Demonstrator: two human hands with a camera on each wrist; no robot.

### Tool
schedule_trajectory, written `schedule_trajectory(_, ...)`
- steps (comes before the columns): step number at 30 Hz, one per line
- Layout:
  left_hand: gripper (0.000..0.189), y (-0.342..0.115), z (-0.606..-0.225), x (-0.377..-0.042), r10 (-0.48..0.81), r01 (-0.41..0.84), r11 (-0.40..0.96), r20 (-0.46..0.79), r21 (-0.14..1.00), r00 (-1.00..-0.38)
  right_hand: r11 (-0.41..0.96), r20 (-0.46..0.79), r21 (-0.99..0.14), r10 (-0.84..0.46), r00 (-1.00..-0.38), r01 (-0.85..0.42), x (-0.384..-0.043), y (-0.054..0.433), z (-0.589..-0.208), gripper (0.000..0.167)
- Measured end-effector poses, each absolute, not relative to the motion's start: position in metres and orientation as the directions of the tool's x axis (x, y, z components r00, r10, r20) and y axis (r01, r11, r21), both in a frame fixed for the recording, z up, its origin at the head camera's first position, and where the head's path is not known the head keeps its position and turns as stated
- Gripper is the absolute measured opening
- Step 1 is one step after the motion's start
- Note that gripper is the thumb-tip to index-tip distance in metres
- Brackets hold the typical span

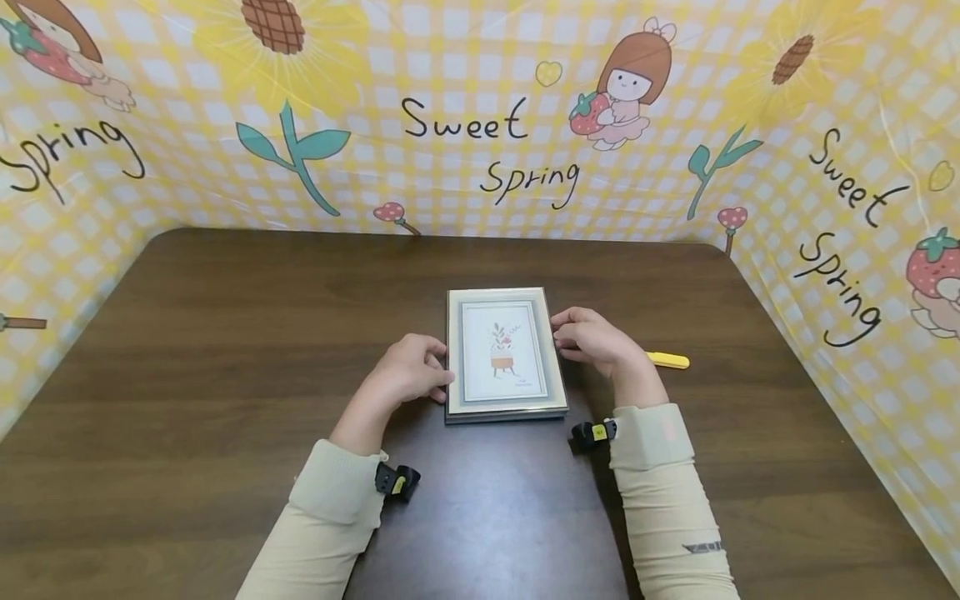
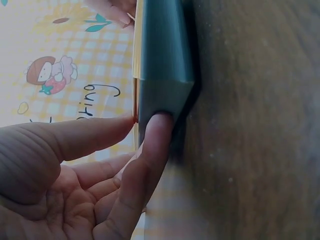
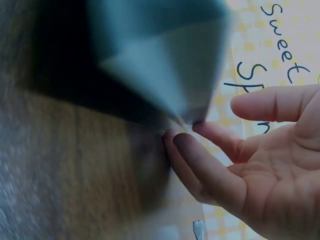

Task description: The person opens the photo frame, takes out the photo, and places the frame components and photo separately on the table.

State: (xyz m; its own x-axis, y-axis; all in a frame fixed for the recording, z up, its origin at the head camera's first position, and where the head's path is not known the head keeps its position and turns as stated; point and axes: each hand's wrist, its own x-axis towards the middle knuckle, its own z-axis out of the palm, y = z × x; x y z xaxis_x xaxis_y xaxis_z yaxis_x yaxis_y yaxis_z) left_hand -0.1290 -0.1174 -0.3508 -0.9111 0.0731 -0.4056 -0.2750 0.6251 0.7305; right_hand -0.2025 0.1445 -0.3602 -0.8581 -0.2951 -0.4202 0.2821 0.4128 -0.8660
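A picture frame [image 1: 454, 350] with a pale gold border and a drawing of a potted plant lies face up on the dark wooden table. At its left side, my left hand [image 1: 408, 368] holds the edge. In the left wrist view the thumb [image 2: 100, 136] meets the gold rim and a finger [image 2: 159, 132] presses the greenish side wall [image 2: 165, 95]. My right hand [image 1: 596, 340] is at the opposite side. Its fingertips [image 3: 184, 142] touch or nearly touch the blurred lower edge, while the thumb [image 3: 265, 106] stands apart from the frame.
A thin yellow tool [image 1: 667, 360] lies on the table [image 1: 262, 333] beyond the right wrist, partly hidden by it; a small metallic tip [image 3: 198, 230] shows in the right wrist view. Yellow checked cloth [image 1: 450, 50] with printed figures walls the table's back and sides.
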Motion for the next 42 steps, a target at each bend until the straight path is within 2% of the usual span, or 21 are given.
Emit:
schedule_trajectory(8,0.049,-0.117,-0.354,-0.130,0.086,-0.278,0.626,-0.419,0.728,-0.904,0.350,-0.437,-0.875,-0.280,-0.855,0.333,-0.205,0.152,-0.362,0.029)
schedule_trajectory(12,0.048,-0.116,-0.354,-0.131,0.089,-0.267,0.637,-0.413,0.723,-0.906,0.288,-0.427,-0.892,-0.288,-0.857,0.348,-0.207,0.157,-0.363,0.042)
schedule_trajectory(15,0.048,-0.116,-0.354,-0.131,0.095,-0.270,0.634,-0.419,0.725,-0.903,0.222,-0.427,-0.902,-0.354,-0.832,0.369,-0.209,0.161,-0.364,0.047)
schedule_trajectory(22,0.047,-0.116,-0.356,-0.132,0.098,-0.277,0.619,-0.422,0.735,-0.901,0.071,-0.409,-0.900,-0.480,-0.777,0.430,-0.212,0.168,-0.369,0.020)
schedule_trajectory(27,0.047,-0.116,-0.356,-0.134,0.100,-0.281,0.614,-0.426,0.738,-0.899,0.013,-0.383,-0.895,-0.532,-0.755,0.445,-0.212,0.169,-0.370,0.021)
schedule_trajectory(34,0.047,-0.111,-0.356,-0.134,0.114,-0.278,0.593,-0.420,0.756,-0.900,-0.147,-0.333,-0.853,-0.586,-0.739,0.501,-0.213,0.171,-0.366,0.026)
schedule_trajectory(42,0.046,-0.111,-0.358,-0.133,0.102,-0.293,0.585,-0.427,0.756,-0.899,-0.188,-0.270,-0.856,-0.630,-0.728,0.481,-0.209,0.168,-0.359,0.025)
